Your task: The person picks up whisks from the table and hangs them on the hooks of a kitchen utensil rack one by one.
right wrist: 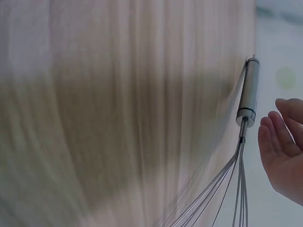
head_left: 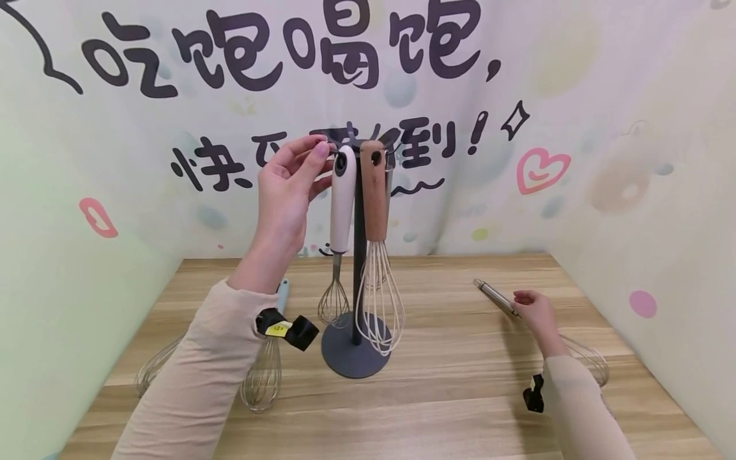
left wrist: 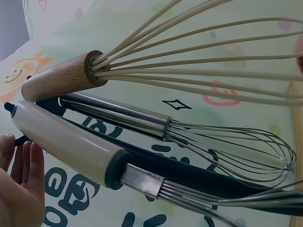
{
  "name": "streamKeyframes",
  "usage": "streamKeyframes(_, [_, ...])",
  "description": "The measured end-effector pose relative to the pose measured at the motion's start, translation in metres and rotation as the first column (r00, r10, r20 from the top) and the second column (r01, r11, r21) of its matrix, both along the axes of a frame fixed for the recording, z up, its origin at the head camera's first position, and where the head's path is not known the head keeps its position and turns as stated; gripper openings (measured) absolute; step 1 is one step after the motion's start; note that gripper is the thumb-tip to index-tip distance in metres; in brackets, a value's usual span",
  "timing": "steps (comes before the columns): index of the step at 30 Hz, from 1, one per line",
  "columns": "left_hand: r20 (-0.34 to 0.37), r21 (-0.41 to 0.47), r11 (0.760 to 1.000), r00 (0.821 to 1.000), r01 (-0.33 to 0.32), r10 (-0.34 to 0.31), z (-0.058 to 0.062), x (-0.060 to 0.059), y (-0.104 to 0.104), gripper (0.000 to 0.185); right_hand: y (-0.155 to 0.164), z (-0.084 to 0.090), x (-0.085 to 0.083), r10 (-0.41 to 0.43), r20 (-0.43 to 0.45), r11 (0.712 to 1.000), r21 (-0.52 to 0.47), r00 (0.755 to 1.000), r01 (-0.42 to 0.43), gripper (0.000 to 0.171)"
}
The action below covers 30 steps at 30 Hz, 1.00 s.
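Note:
A dark utensil rack (head_left: 356, 361) with a round base and hooks at its top stands on the wooden table. From it hang a small white-handled whisk (head_left: 343, 211), a wooden-handled whisk (head_left: 375, 204) with cream wires, and a steel whisk (left wrist: 118, 116), mostly hidden behind them in the head view. My left hand (head_left: 284, 191) pinches a dark rack hook between thumb and fingers, beside the white handle's top. On the right, a steel-handled whisk (head_left: 494, 297) lies on the table. My right hand (head_left: 535, 313) hovers close to it, fingers loosely bent, with a gap showing in the right wrist view.
A blue-handled whisk (head_left: 283, 295) lies left of the rack, partly behind my left sleeve. Farther left, wires of another whisk (head_left: 152, 367) show beside the sleeve. Printed wall panels (head_left: 632, 128) enclose the table's back and sides.

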<state>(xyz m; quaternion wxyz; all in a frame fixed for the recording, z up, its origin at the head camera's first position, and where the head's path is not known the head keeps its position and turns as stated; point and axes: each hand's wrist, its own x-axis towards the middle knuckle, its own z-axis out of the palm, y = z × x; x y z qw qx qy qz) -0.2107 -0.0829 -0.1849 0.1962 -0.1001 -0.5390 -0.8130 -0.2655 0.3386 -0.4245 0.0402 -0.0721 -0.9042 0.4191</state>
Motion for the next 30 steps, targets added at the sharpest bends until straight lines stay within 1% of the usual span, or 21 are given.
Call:
streamKeyframes(5, [0.010, 0.003, 1.000, 1.000, -0.004, 0.004, 0.001, 0.001, -0.001, 0.020, 0.007, -0.006, -0.001, 0.007, -0.021, 0.997, 0.079, 1.000, -0.005, 0.039])
streamKeyframes(11, [0.006, 0.003, 1.000, 1.000, 0.000, 0.000, 0.000, 0.000, 0.000, 0.020, 0.014, -0.013, -0.002, 0.018, -0.029, 0.988, 0.157, 0.999, -0.013, 0.037])
streamKeyframes(16, [0.002, 0.002, 1.000, 1.000, -0.002, 0.002, 0.000, 0.000, 0.000, 0.020, 0.015, -0.019, -0.001, 0.015, -0.049, 0.980, 0.201, 0.999, -0.005, 0.035])
streamKeyframes(21, [0.000, 0.009, 1.000, 1.000, -0.003, 0.003, 0.000, 0.000, 0.000, 0.013, 0.014, -0.021, -0.001, 0.039, -0.058, 0.976, 0.217, 0.998, -0.026, 0.034])
streamKeyframes(24, [-0.002, 0.010, 1.000, 1.000, -0.005, 0.005, 0.000, 0.000, -0.001, 0.012, 0.013, -0.020, 0.000, 0.049, -0.042, 0.974, 0.224, 0.998, -0.039, 0.035])
streamKeyframes(30, [-0.004, 0.011, 1.000, 1.000, 0.000, 0.000, -0.001, -0.001, -0.001, 0.011, 0.010, -0.022, 0.000, 0.041, -0.002, 0.954, 0.299, 0.999, -0.039, 0.035])
